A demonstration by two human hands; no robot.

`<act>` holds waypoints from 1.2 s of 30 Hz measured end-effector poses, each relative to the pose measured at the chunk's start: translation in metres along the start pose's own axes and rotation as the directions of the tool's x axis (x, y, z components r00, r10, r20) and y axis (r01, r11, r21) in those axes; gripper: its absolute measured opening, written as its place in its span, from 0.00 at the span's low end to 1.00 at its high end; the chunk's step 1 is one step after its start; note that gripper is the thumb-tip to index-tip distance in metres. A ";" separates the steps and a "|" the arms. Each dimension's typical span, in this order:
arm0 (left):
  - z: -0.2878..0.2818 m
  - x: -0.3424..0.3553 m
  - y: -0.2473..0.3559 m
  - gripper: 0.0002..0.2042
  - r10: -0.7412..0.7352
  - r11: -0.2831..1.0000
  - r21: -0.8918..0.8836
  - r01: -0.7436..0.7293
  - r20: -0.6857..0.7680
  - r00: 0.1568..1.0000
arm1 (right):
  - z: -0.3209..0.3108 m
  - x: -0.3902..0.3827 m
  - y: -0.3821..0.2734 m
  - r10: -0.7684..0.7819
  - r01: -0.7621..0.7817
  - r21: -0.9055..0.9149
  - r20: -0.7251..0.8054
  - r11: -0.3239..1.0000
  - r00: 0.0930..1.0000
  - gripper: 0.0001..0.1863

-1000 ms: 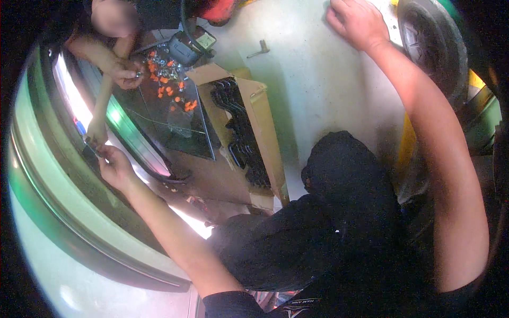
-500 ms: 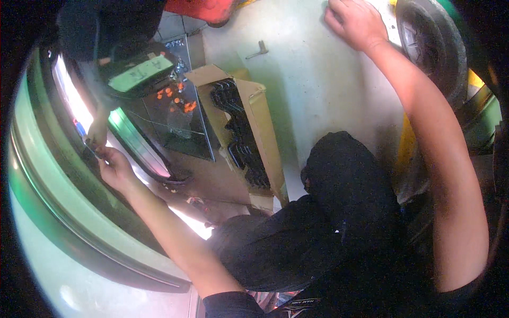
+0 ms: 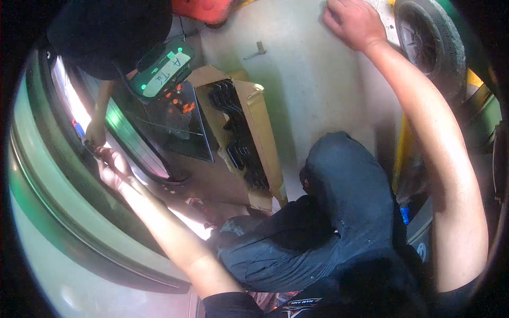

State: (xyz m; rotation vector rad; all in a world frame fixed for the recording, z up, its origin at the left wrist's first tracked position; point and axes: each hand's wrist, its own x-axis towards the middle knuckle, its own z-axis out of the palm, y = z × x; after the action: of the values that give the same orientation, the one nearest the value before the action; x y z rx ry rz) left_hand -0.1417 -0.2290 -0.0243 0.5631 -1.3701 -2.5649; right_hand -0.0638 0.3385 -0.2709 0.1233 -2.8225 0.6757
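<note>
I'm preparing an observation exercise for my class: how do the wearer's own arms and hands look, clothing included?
The left sleeve and right sleeve are short and black, leaving the left forearm and right forearm uncovered. The left hand and right hand are ungloved. No watch or wristband shows; rings are too small to tell.

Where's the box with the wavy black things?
In the head view, the box sits left of the middle, with the dark panel bearing orange bits to its left and the person's knee to its lower right.
</note>
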 end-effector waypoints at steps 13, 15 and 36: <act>-0.016 0.009 -0.001 0.13 0.050 0.999 -0.005 -0.050 -0.045 0.998 | 0.006 -0.006 0.004 0.034 -0.024 -0.103 0.096 0.994 0.995 0.08; -0.018 0.007 0.013 0.13 0.041 0.999 0.023 -0.041 -0.006 0.999 | 0.007 -0.001 -0.001 0.026 -0.020 -0.080 0.077 0.997 0.997 0.08; -0.017 0.012 -0.007 0.12 0.064 0.997 0.054 -0.061 -0.069 0.996 | 0.066 -0.008 0.015 0.034 -0.035 0.003 0.068 0.999 0.997 0.08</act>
State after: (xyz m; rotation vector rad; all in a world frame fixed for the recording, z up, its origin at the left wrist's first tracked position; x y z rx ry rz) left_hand -0.1451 -0.2420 -0.0419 0.6035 -1.4117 -2.4425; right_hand -0.0716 0.3217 -0.3367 0.1004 -2.8948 0.6974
